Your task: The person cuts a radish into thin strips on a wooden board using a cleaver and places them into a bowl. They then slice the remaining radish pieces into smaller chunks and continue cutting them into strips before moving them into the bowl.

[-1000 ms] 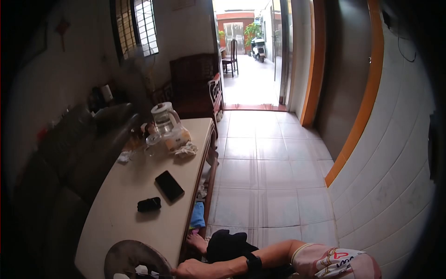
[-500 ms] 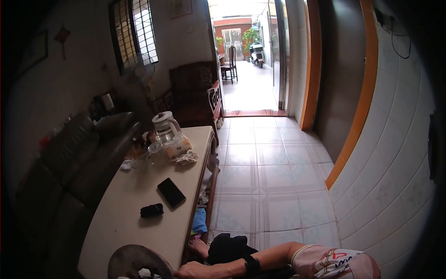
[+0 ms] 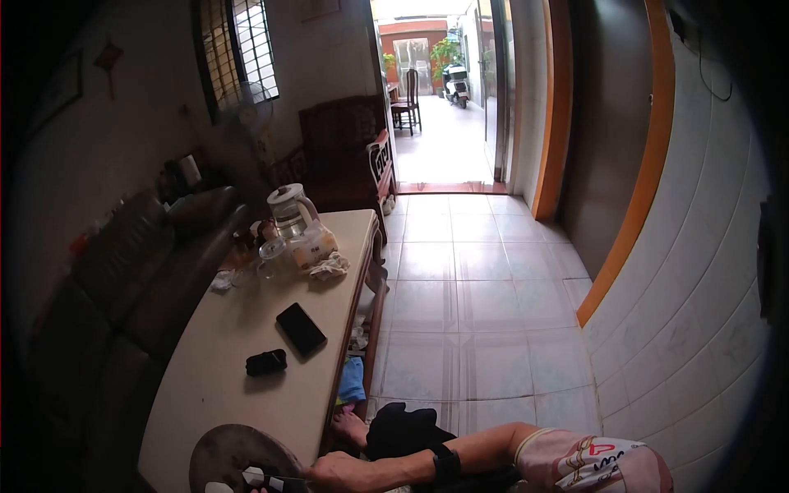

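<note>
My right hand is closed at the bottom of the view, beside the right rim of a grey-brown ring-shaped object on the table's near end. What the fingers hold is hard to make out; a thin greyish piece shows just left of them. Inside the ring's opening, small white and dark parts are visible. A sliver of what looks like a fingertip of my left hand shows at the bottom edge; the rest is out of frame. Farther up the table lie a small black case-like object and a black phone.
The long pale table carries a glass kettle, a tissue pack, crumpled tissue and a clear cup. A dark sofa runs along the left. Tiled floor leads to an open doorway.
The camera view has tilted slightly, so the table and room sit a little higher. My right hand has shifted slightly, and more of the pieces in the ring's opening show.
</note>
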Motion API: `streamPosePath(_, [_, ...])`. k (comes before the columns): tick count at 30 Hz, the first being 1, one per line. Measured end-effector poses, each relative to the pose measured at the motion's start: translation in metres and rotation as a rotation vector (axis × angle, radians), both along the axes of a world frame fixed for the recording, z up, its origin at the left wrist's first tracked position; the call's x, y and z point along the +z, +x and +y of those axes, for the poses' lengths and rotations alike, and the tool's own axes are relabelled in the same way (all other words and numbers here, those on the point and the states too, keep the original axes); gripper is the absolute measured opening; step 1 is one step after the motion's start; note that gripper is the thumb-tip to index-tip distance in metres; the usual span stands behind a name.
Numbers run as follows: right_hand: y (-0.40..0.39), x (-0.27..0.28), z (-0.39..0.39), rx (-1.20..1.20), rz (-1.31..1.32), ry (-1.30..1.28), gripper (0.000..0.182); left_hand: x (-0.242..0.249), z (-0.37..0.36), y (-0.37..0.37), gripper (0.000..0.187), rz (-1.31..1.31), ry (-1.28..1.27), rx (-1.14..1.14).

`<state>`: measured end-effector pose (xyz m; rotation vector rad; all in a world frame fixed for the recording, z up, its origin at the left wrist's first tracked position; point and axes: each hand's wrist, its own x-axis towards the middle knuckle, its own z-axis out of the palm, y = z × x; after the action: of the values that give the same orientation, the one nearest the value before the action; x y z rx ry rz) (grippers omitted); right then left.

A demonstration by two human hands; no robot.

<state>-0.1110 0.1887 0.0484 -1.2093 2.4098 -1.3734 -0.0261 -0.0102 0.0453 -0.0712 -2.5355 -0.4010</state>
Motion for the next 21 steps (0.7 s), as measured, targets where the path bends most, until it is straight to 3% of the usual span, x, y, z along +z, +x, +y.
streamPosePath(6, [0.001, -0.001, 0.0, -0.018, -0.013, -0.05, 0.021, -0.019, -0.008, -0.019, 0.034, -0.051, -0.12, -0.12])
streamPosePath(16, [-0.001, 0.002, 0.0, -0.019, 0.01, -0.062, 0.019, -0.026, -0.013, -0.029, 0.032, -0.051, -0.172, -0.135])
streamPosePath(21, [-0.006, -0.015, -0.002, -0.064, 0.091, -0.121, 0.019, -0.025, -0.016, -0.034, 0.03, -0.292, -0.23, 0.035])
